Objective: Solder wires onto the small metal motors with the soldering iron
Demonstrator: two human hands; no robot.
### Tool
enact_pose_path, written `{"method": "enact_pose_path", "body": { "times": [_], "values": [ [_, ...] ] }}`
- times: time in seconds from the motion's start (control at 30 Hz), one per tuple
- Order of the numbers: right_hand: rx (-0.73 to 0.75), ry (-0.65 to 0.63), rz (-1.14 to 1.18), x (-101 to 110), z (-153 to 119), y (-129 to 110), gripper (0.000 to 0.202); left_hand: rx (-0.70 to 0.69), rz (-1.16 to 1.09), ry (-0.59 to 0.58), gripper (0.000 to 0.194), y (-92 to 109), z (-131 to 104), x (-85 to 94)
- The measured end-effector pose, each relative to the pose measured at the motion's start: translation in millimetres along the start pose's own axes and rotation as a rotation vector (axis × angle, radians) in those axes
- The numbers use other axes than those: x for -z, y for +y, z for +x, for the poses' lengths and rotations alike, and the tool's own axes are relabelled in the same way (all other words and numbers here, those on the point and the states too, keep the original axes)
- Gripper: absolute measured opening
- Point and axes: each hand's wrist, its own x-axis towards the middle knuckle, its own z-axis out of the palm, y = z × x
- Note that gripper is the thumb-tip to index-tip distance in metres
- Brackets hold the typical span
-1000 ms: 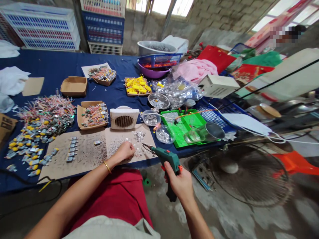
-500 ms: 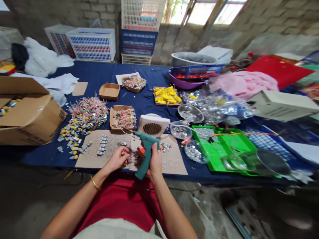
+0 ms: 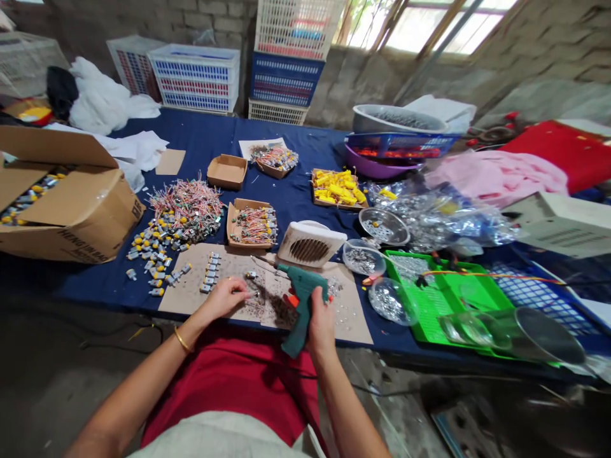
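- The right hand [image 3: 322, 323] was wrapped around the handle of a green tool gun [image 3: 304, 299], its thin nose pointing away toward the left, above the worktop's near edge.
- The left hand [image 3: 225, 299] was narrowed, fingertips drawn together low over a cardboard sheet [image 3: 351, 326]; whether it pinched anything could not be told. A gold bangle [image 3: 182, 339] circled that wrist.
- Just beyond the left fingertips, near the gun's nose, lay 1 small motor [image 3: 251, 275]. A row of motors [image 3: 210, 273] stood just past the left hand, to its left.
- Directly beyond the gun was a white grilled unit [image 3: 312, 243], tilted back.
- Right of the right hand were 2 clear bowls [image 3: 352, 270] of shiny metal bits, then a green tray [image 3: 422, 322].
- Farther out from the left hand were a small cardboard tray [image 3: 232, 222] of wired motors and, left of it, a heap of wired motors [image 3: 186, 210].
- Beyond the right hand, past the grilled unit, sat boxed yellow parts [image 3: 338, 186].
- Farthest from both hands, blue crates [image 3: 286, 79] stood by the wall.
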Motion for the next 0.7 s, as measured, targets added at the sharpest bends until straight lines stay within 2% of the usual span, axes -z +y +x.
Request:
{"method": "enact_pose_path", "body": {
  "times": [0.17,0.27,0.4,0.47,0.53,0.63,0.7],
  "values": [
    [-0.070,0.088,-0.064,38,-11,-19,0.058,-0.053,0.010,-0.028,0.014,-1,26,10.1],
    [-0.132,0.098,-0.092,48,-16,-26,0.059,-0.059,0.026,-0.123,0.013,0,36,14.1],
    [-0.177,0.041,-0.210,52,-23,-27,0.059,-0.061,0.008,-0.201,0.013,0,33,18.9],
    [-0.180,0.004,-0.285,51,-26,-25,0.057,-0.019,-0.053,-0.164,0.014,-2,28,18.3],
    [-0.146,-0.026,-0.370,48,-27,-25,0.057,0.093,-0.153,-0.103,0.015,-4,23,13.3],
    [-0.053,-0.075,-0.519,45,-29,-26,0.060,0.265,-0.305,-0.038,0.018,-6,16,-1.5],
    [0.012,-0.109,-0.629,45,-30,-29,0.061,0.297,-0.324,0.003,0.018,-6,13,-13.1]
  ]
}}
